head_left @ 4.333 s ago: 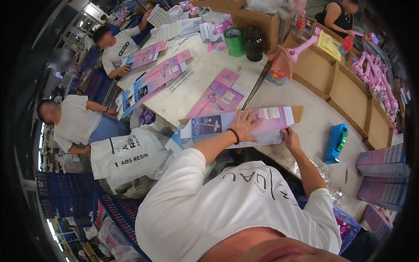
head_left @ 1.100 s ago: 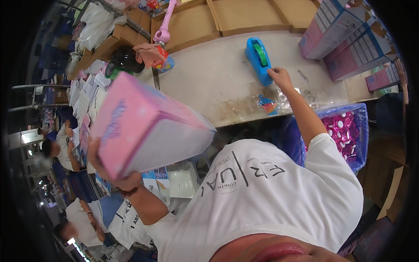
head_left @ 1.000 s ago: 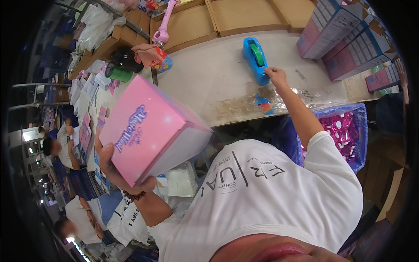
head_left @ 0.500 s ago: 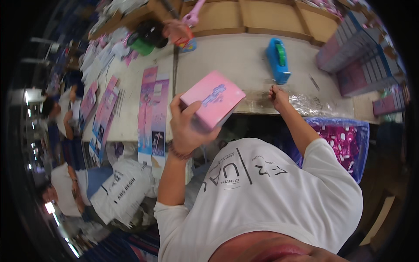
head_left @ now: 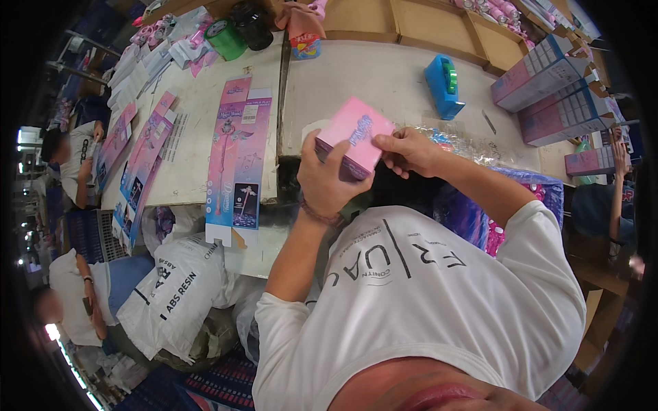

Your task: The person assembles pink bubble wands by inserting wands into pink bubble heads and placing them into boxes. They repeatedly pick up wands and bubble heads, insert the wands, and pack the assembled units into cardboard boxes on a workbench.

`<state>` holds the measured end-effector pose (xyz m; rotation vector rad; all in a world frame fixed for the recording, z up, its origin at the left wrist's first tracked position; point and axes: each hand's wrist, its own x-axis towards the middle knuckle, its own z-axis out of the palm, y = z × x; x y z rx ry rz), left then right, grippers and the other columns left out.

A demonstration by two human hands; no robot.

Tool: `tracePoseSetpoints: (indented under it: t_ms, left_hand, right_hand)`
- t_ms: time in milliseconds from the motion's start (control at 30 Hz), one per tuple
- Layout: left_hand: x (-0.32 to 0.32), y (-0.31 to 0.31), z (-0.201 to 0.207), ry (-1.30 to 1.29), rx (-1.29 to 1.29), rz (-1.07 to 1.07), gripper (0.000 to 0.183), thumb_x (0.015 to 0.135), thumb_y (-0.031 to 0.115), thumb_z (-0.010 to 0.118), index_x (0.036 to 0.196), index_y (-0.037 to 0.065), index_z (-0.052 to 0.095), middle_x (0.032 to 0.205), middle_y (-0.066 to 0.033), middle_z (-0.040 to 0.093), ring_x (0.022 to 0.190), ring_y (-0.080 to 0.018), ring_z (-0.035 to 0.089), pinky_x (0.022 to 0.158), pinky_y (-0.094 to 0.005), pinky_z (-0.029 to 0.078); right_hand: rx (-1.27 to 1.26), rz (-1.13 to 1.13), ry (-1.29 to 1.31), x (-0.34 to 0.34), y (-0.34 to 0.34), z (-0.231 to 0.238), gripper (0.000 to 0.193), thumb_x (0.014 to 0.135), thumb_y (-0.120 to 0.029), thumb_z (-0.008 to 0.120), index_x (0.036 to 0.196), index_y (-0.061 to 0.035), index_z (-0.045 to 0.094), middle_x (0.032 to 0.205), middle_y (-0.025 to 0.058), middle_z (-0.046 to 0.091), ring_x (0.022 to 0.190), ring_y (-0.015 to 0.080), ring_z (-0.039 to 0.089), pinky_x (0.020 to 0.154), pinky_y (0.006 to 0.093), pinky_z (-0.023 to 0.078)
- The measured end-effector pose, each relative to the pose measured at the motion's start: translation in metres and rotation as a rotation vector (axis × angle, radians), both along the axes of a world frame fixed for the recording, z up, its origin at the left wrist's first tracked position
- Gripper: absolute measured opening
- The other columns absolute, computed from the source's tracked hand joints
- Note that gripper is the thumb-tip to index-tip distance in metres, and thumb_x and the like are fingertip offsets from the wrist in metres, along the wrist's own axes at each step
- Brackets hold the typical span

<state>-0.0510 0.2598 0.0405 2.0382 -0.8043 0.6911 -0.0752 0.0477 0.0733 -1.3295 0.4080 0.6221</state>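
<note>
A pink carton [head_left: 353,133] with blue lettering on its top face is tilted in front of my chest. My left hand [head_left: 325,175] grips it from the left and below, thumb and fingers spread round its near sides. At the carton's right edge is my right hand [head_left: 408,152], its thumb touching the top face and its other fingers curled. Anything thin pinched in that hand is too small to make out. A blue tape dispenser [head_left: 442,92] with a green roll stands on the table beyond my right hand.
Flat printed cartons [head_left: 236,157] lie on the left table. Tall boxes [head_left: 534,72] stand at the right. Beside my right arm is a blue-lined bin [head_left: 555,205] of pink parts. A cardboard tray [head_left: 425,31] borders the back. Co-workers sit left; another person's hand [head_left: 620,154] shows right.
My right hand has moved from beside the tape dispenser leftward to the carton's right edge. My left hand has brought the carton slightly right. The view has shifted a little.
</note>
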Motion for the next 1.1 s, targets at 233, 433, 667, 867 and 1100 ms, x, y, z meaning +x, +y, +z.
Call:
tracePoseSetpoints:
  t_ms: [233,433,667,867,1100]
  left_hand:
    - [0.03,0.055,0.027,0.227,-0.47,0.053,0.073,0.054,0.026,0.084,0.118,0.007,0.053,0.12,-0.0157,0.046,0.108,-0.0322,0.053,0.091,-0.0388,0.046]
    - [0.073,0.151,0.047,0.399,-1.176,-0.293,0.082,0.07,0.045,0.077,0.133,0.006,0.042,0.128,-0.0127,0.05,0.116,-0.0264,0.052,0.099,-0.0394,0.043]
    - [0.08,0.146,0.023,0.331,-0.442,0.133,0.082,0.078,0.037,0.074,0.141,0.003,0.034,0.147,-0.0166,0.032,0.137,-0.0311,0.03,0.11,-0.0443,0.029]
    - [0.087,0.026,0.013,0.294,0.408,-0.017,0.1,0.061,0.037,0.083,0.139,0.0,0.033,0.139,-0.0283,0.033,0.13,-0.0433,0.033,0.106,-0.05,0.029]
    - [0.18,-0.001,-0.06,0.418,-0.1,-0.07,0.104,0.06,0.032,0.083,0.136,-0.012,0.027,0.128,-0.0276,0.045,0.118,-0.0425,0.045,0.103,-0.0453,0.036]
  right_hand:
    - [-0.613,0.206,-0.471,0.025,0.036,-0.032,0.039,0.075,-0.036,0.077,0.079,0.0009,0.065,0.066,0.0081,0.064,0.062,0.0214,0.063,0.057,0.033,0.052]
    - [-0.56,0.498,-0.796,0.038,0.036,-0.023,0.114,0.057,-0.041,0.085,0.146,-0.0026,0.024,0.14,0.024,0.036,0.128,0.0379,0.04,0.107,0.0401,0.035]
    - [-1.458,0.551,-0.996,0.062,-0.011,0.071,0.095,0.056,-0.031,0.083,0.139,-0.0118,0.041,0.134,0.0227,0.043,0.125,0.037,0.043,0.107,0.0453,0.034]
    - [-1.763,1.009,-1.432,0.113,0.008,0.084,0.063,0.067,-0.027,0.075,0.125,-0.0134,0.055,0.132,0.016,0.05,0.131,0.0305,0.04,0.114,0.0455,0.025]
    - [-0.881,0.4,-2.158,0.18,-0.055,0.149,0.02,0.087,-0.012,0.061,0.105,-0.0044,0.064,0.109,0.0135,0.064,0.102,0.0257,0.06,0.091,0.0382,0.047]
